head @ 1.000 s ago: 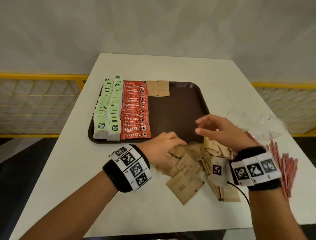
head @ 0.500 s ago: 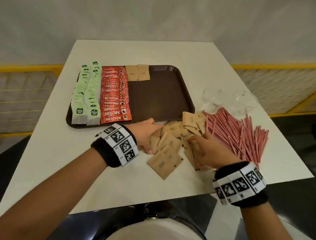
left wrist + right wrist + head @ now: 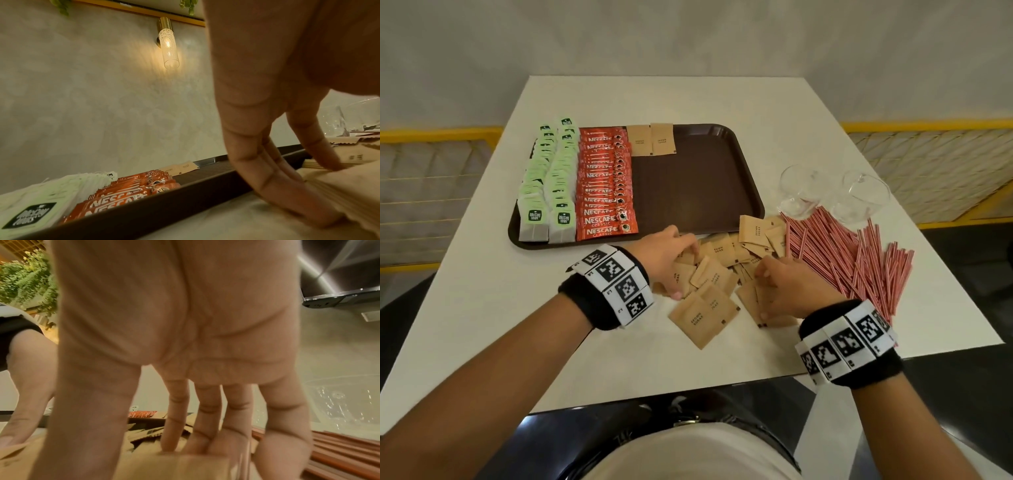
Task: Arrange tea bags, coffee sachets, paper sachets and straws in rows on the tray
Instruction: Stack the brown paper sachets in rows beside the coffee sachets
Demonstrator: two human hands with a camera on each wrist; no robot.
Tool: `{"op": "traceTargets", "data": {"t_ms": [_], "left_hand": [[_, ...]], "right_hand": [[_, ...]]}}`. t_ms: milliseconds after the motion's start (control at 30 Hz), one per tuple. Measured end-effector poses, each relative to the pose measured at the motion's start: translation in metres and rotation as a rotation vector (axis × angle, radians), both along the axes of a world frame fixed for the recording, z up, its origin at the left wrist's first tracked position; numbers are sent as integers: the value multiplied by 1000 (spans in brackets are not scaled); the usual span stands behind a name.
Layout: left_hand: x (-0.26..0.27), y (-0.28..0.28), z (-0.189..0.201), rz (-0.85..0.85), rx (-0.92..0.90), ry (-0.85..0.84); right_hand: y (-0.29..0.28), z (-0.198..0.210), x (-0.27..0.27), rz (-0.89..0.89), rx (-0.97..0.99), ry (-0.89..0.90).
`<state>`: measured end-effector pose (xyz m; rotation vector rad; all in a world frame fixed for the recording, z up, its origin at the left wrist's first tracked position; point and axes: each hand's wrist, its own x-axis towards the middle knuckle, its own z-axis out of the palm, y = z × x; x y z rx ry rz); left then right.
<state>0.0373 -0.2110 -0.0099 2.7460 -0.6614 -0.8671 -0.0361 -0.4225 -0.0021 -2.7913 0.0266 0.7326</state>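
on the white worktop [image 3: 482,308] the brown tray [image 3: 698,192] holds, from its left edge, two rows of green tea bags [image 3: 548,185], a row of red coffee sachets [image 3: 604,185] and two paper sachets [image 3: 650,139] at the far edge. in front of the tray lies a loose pile of brown sachets [image 3: 709,274]. the left hand [image 3: 667,257] presses straight fingers on the pile. the right hand [image 3: 787,287] pinches a sachet between thumb and fingers. red straws [image 3: 852,257] lie scattered further right, two glass cups [image 3: 835,195] behind them.
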Motion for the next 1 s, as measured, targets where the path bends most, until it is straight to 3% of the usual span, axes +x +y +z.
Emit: {"op": "traceTargets", "data": {"t_ms": [133,300,567,733,900,1000], "left_hand": [[0,-2,3,-3,39,15],[-3,-2,0,43,67,9],[-12,-1,-3,49,14,-44],[-9,3,-2,131,-82,4],[-6,13,-3,216,-178,107],[-4,16,-2,226,-197,110]], "right_hand": [[1,0,5,-52,58,73],[3,0,9,11,9,21],[-1,-4,8,21,125,-29],[-11,7,6,-35,295,8],[-8,35,-7,-171,598,12],[25,28,-14,-32,439,84]]}}
